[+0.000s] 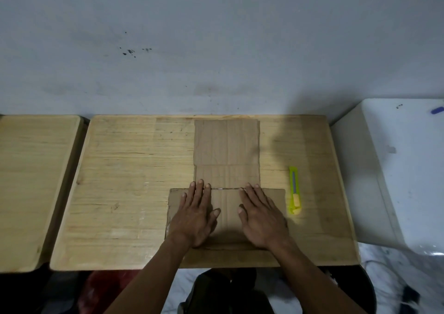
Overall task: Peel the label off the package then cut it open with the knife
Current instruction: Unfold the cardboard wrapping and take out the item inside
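Both hands are pressing flat on the cardboard package [225, 208], fingers straight and spread: left hand [195, 214] on its left half, right hand [260, 216] on its right, neither gripping anything. Beyond the fingertips the package is lying flattened on the wooden table [125, 181]. Just right of the right hand, the yellow knife [294, 190] is lying untouched.

I'm looking at a plain brown cardboard package [227, 160], creased in straight lines, on a pale yellow wooden table [125, 169] streaked with darker grain. The knife [294, 190] is bright lime-yellow with a grey strip and an orange slider. The wall [216, 37] reads greyish-white, flecked with black spots.
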